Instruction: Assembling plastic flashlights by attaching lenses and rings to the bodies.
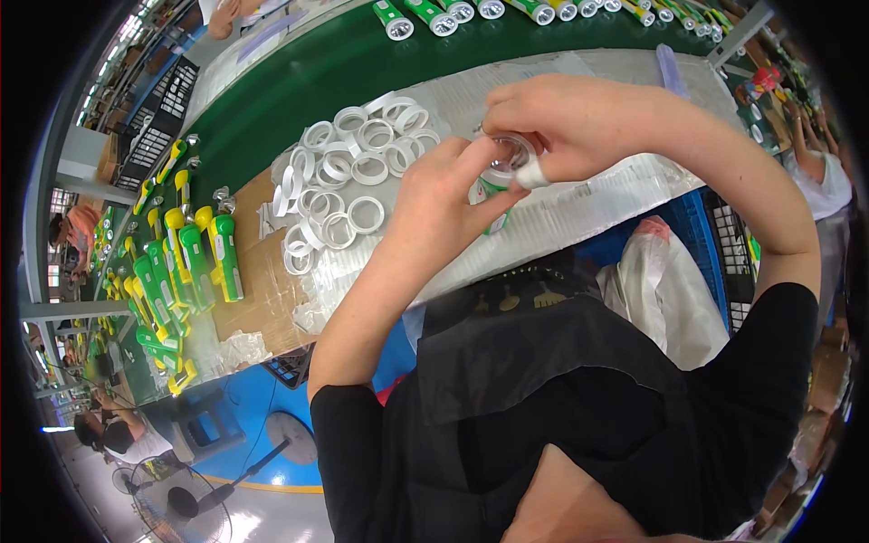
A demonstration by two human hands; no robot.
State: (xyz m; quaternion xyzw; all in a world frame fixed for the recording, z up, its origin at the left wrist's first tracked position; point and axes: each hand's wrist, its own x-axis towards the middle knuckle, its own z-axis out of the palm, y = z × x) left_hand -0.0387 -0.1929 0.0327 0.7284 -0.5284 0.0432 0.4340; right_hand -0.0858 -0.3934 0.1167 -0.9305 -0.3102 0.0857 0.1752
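Observation:
Over the near edge of the bench, both of my hands are closed around the head of a green-and-white flashlight (509, 157), its clear round front facing up. My left hand (445, 192) grips it from the left, with the thumb low against the body. From the far right side my right hand (554, 125) curls its fingers over the rim. A white wrap covers its thumb. Most of the flashlight's body is hidden behind my hands. Just left of my left hand lies a loose pile of white plastic rings (367, 214), some overlapping.
Green-and-yellow flashlights without front rings (224, 258) are heaped on cardboard (262, 299) at the left. Along the far side of a green conveyor belt (299, 89) lies a row of flashlights (433, 18). A blue crate (692, 226) sits below the bench. Other people work nearby.

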